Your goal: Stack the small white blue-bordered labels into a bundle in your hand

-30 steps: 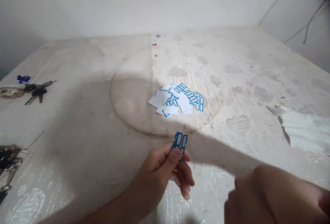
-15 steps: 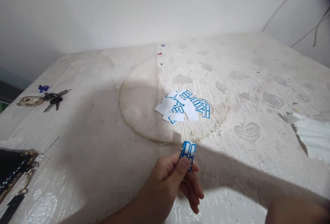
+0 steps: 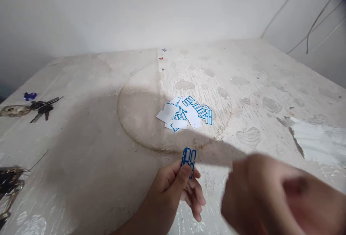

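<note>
Blue-marked card (image 3: 188, 157) is pinched in the loosely curled left hand (image 3: 173, 188).

Left hand (image 3: 175, 189) pinching, right hand (image 3: 266, 193) curled and blurred

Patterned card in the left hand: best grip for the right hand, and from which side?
Probably pinch the card by its upper right edge, with the right hand coming from the right: that flat end sticks out clear of the left hand, whose thumb overlaps the lower part.
</note>
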Tool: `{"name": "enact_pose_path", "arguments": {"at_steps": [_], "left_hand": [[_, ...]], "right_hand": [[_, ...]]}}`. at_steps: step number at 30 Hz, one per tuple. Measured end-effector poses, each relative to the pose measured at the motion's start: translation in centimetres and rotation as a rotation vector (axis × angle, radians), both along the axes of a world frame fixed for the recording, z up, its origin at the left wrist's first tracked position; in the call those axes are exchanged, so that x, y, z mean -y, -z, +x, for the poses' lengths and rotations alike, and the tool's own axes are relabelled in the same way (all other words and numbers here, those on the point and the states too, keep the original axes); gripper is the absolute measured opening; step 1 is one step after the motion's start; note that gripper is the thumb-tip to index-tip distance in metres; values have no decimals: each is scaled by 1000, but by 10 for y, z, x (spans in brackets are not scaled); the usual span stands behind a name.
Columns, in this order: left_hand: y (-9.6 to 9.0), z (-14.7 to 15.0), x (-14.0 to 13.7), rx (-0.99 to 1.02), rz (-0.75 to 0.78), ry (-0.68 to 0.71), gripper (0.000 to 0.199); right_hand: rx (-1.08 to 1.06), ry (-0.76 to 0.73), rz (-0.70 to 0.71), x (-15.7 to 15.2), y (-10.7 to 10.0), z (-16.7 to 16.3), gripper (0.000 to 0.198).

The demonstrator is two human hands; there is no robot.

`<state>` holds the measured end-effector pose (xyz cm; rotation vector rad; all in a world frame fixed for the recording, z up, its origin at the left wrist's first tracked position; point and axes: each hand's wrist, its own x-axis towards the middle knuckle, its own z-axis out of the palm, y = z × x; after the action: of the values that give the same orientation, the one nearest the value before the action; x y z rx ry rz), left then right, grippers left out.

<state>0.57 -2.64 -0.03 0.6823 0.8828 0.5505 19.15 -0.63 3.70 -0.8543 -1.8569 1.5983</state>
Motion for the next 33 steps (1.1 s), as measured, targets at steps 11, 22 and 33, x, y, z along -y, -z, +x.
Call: {"name": "enact_pose_path", "arguments": {"at_steps": [11, 22, 33], "left_hand": [[5, 0, -1, 30, -1, -20, 36], [4, 1, -1, -26, 76, 2, 38], [1, 1, -5, -6, 45, -16, 38]], "right_hand": [[792, 797, 464, -57, 43, 6, 34], [535, 892, 262, -71, 48, 11, 18], [-114, 786, -6, -58, 14, 7, 13]]}}
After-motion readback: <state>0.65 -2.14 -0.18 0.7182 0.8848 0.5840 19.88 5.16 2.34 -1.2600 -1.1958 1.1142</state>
